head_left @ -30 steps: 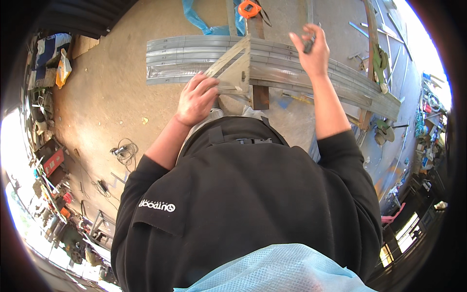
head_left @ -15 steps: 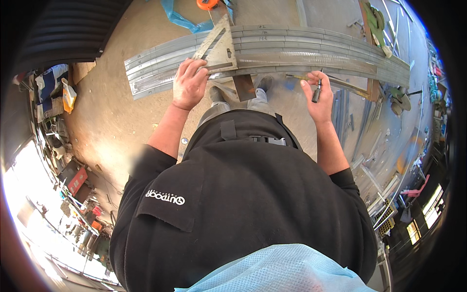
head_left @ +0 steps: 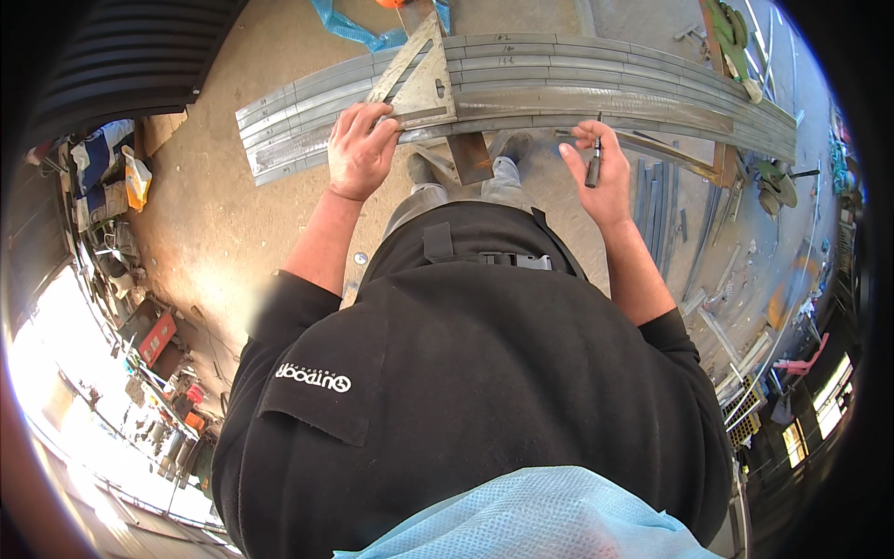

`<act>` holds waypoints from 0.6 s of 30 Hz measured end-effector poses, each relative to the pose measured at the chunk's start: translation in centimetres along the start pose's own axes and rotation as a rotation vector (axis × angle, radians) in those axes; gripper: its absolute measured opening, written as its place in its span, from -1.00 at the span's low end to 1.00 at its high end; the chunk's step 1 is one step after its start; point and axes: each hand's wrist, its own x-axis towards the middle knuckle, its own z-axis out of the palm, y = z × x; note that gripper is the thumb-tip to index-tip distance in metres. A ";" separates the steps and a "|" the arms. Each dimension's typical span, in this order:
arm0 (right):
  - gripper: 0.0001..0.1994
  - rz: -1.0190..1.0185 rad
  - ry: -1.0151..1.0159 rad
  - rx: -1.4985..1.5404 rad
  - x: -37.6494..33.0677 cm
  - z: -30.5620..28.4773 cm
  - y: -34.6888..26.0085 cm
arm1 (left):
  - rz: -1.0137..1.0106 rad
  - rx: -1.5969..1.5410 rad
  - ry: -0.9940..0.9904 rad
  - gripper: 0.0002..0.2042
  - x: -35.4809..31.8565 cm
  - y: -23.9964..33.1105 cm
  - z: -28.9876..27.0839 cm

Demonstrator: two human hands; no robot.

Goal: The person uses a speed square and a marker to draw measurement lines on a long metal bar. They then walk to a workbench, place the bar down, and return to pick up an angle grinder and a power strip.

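Several grey metal bars (head_left: 596, 63) lie side by side across the view, with dark lines and handwritten marks along them. A pale metal triangular square (head_left: 428, 93) rests over their left half. My left hand (head_left: 361, 158) is closed on the near left corner of this square, with its fingertips over the edge. Beyond the near edge of the bars, to the right, my right hand (head_left: 610, 186) grips a dark marker pen (head_left: 593, 170) between thumb and fingers. The pen points away from me, its tip close to the nearest bar.
Rusty metal supports (head_left: 470, 160) run beneath the bars. Green gloves (head_left: 729, 33) lie at the right support. More metal lengths (head_left: 657, 210) are on the floor to the right. Blue plastic (head_left: 349, 31) lies beyond the bars; tools and clutter (head_left: 154, 335) line the left side.
My right hand has shifted slightly left and away from me, and the pen stands straighter. My left hand stays on the square. The whole view has shifted a little.
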 end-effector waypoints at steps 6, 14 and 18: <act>-0.53 -0.020 -0.018 0.003 0.5 0.2 -0.9 | -0.006 0.008 -0.002 -0.82 -0.1 -0.2 0.1; -0.68 0.013 -0.116 0.355 1.7 1.4 -3.1 | -0.034 -0.009 0.007 -0.81 -0.1 0.0 0.1; -0.62 0.122 -0.182 0.555 3.0 3.0 -4.0 | -0.023 0.008 0.009 -0.81 -0.1 -0.1 0.3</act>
